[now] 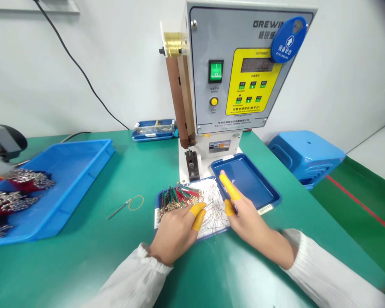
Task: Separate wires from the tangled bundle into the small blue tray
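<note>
Wires [181, 194] lie heaped in a blue tray [208, 236]. Over the tray, the left hand [176, 233] has its grip drawn close, any pinched wire unclear; at the tray's right edge, the right hand's [248, 216] grip is spread.

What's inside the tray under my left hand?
The tray holds red, green and dark wires toward its left and white pieces toward its right. Your left hand hides part of its front; your right hand overlaps its right edge; what lies beneath can't be seen.
</note>
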A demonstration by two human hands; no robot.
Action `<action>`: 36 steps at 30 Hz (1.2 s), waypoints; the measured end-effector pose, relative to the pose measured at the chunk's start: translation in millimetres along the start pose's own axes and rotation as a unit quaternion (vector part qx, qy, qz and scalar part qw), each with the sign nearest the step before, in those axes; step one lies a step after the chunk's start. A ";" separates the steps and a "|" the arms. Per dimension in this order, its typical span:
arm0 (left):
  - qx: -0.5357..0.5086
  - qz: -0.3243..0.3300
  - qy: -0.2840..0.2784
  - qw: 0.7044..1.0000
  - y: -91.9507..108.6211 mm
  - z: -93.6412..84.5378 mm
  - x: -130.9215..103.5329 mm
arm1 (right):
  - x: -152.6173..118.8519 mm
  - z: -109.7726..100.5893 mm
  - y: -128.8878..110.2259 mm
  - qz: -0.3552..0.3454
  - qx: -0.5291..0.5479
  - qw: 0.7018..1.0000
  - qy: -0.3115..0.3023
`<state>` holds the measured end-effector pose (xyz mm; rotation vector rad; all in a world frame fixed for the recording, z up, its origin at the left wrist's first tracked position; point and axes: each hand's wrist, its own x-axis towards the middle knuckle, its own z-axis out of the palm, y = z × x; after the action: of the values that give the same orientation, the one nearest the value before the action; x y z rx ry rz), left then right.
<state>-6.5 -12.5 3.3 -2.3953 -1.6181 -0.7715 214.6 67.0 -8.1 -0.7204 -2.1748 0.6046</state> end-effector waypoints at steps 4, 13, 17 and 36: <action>0.028 0.001 -0.006 1.000 -0.3 0.3 -0.2 | -1.1 1.1 1.3 -0.005 -0.008 1.000 0.018; 0.040 -0.004 -0.026 0.999 -1.4 3.1 -0.6 | -6.5 1.1 3.4 0.034 -0.032 0.998 0.053; 0.035 -0.017 -0.035 0.999 -2.4 5.5 -1.1 | -3.2 -2.3 -2.1 0.021 -0.023 0.998 0.050; 0.028 -0.007 -0.046 0.999 -0.1 2.4 -1.6 | -4.3 -8.7 -9.0 -0.014 0.022 0.998 0.065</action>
<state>-6.3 -12.9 0.4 -2.4152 -1.6695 -0.6177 221.0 59.2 0.5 -0.6858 -2.0425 0.5720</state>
